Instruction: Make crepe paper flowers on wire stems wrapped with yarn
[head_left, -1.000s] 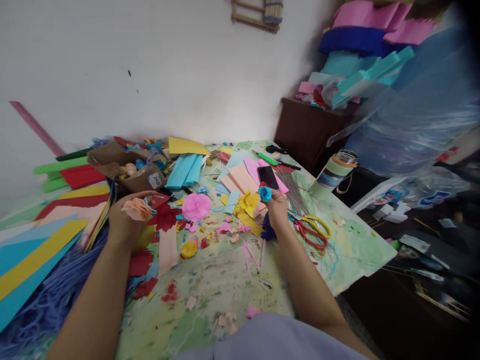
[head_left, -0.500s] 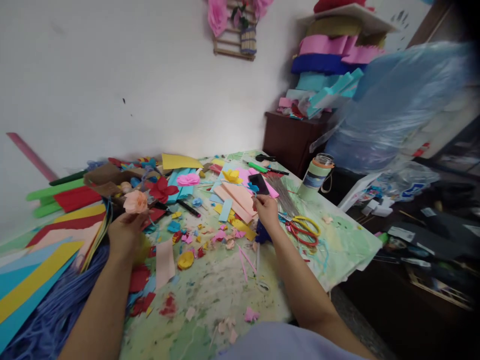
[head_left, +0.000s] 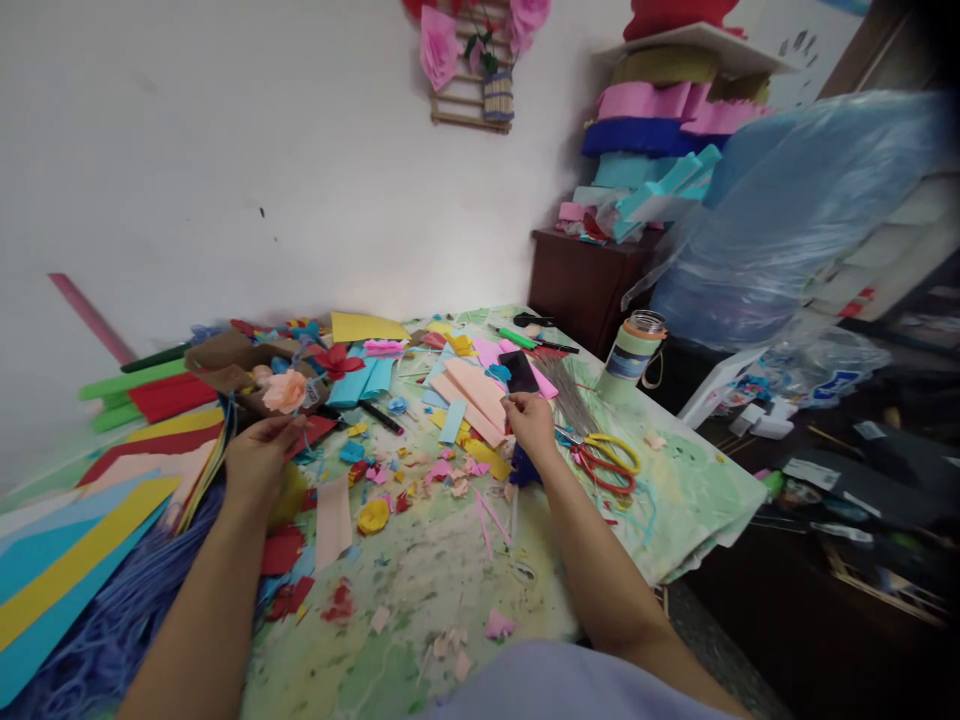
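Five crepe-paper flowers make an arc between my hands, like a garland: peach (head_left: 285, 391), red (head_left: 337, 361), pink (head_left: 383, 348), yellow (head_left: 462, 345) and blue (head_left: 498, 372). Whatever joins them is too thin to make out. At its left end, just under the peach bloom, my left hand (head_left: 264, 450) is closed in a pinch. My right hand (head_left: 531, 418) pinches the other end beside the blue bloom. Below the arc lie folded peach paper (head_left: 472, 400) and a light blue strip (head_left: 451, 422).
Scissors (head_left: 609, 462) and a bundle of thin wires (head_left: 566, 390) lie right of my right hand, with a bottle (head_left: 636, 348) behind. A dark phone (head_left: 519, 371) is close by. Coloured sheets (head_left: 82, 560) and blue cord (head_left: 142, 580) fill the left side; paper scraps (head_left: 442, 468) litter the table.
The arc of flowers has risen slightly and tilted, so the pink bloom shows more edge-on. My left hand has shifted a little right; my right hand has barely moved. The view has shifted slightly.
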